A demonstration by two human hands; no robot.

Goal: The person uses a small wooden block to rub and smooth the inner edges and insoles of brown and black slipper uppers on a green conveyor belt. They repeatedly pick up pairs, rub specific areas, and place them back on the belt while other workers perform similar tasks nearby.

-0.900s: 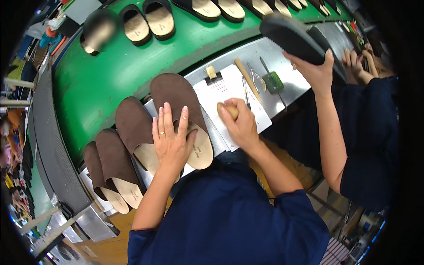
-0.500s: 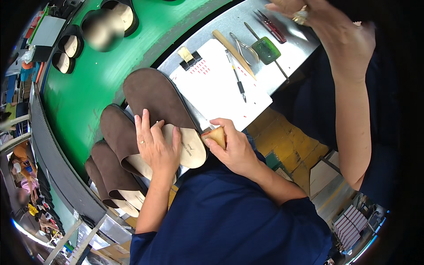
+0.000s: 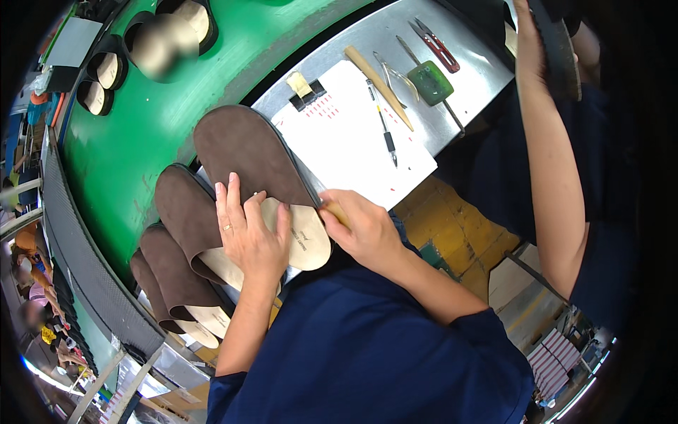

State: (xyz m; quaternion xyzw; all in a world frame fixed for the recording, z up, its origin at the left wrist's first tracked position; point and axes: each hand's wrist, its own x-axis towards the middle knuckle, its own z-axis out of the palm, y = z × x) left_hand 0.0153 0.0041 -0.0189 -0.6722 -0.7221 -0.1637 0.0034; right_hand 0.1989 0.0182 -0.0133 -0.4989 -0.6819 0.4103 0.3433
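My left hand (image 3: 252,230) lies spread on the nearest slipper, fingers flat on its brown upper (image 3: 244,152) and thumb on the cream insole (image 3: 311,240). My right hand (image 3: 364,230) is closed round a small tan block (image 3: 337,213), held at the slipper's right edge where upper and insole meet. Most of the block is hidden by my fingers. To the left, more brown slippers (image 3: 185,201) lie in a row, the nearest of them close by my left hand.
On the metal table (image 3: 466,42) lie white paper sheets (image 3: 346,141), a pen (image 3: 385,131), a wooden stick (image 3: 374,81), pliers (image 3: 395,81), a green block (image 3: 430,82) and red-handled snips (image 3: 438,49). A green conveyor belt (image 3: 162,106) carries slippers. A co-worker's arm (image 3: 551,162) is at right.
My right hand has rolled over the tan block and shifted slightly left, covering more of it. The co-worker's hand at upper right now holds a dark-soled shoe. My left hand stays on the slipper.
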